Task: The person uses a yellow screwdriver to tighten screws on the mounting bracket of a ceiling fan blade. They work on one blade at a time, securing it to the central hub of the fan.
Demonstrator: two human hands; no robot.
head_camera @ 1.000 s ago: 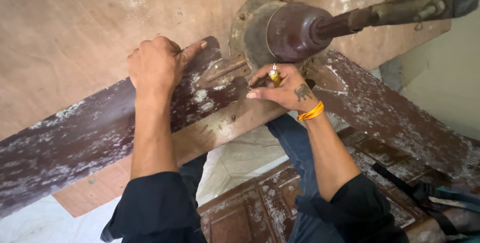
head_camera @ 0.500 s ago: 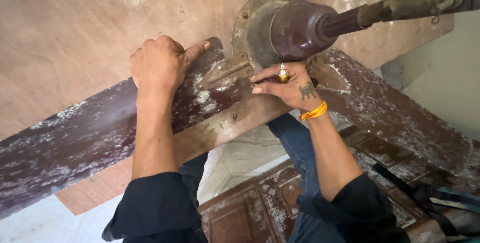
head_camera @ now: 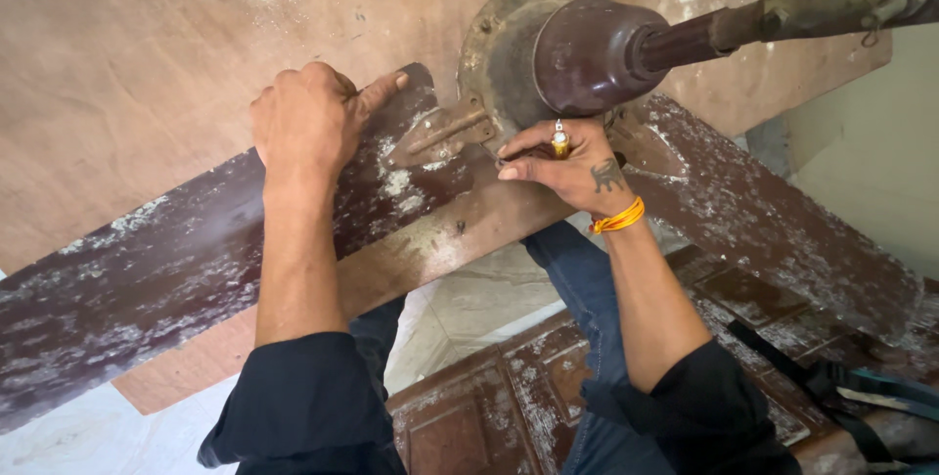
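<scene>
The worn brown fan blade (head_camera: pixel 176 270) lies at left on a plywood sheet (head_camera: pixel 117 64), its metal bracket (head_camera: pixel 440 135) still joined to the fan motor (head_camera: pixel 548 54); the left hand (head_camera: pixel 308 123) presses it flat, fist closed, index finger out; the right hand (head_camera: pixel 567 164) pinches near the bracket's hub end, what it grips hidden; judging by this, the blade is not yet detached; another blade (head_camera: pixel 773 230) reaches right.

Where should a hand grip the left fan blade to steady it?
Grip the blade near its root, beside the metal bracket, coming from the long edge so the fingers wrap over the flat. It is broad, thin and scaly with flaking paint; the left hand already presses there, close to the motor.
</scene>
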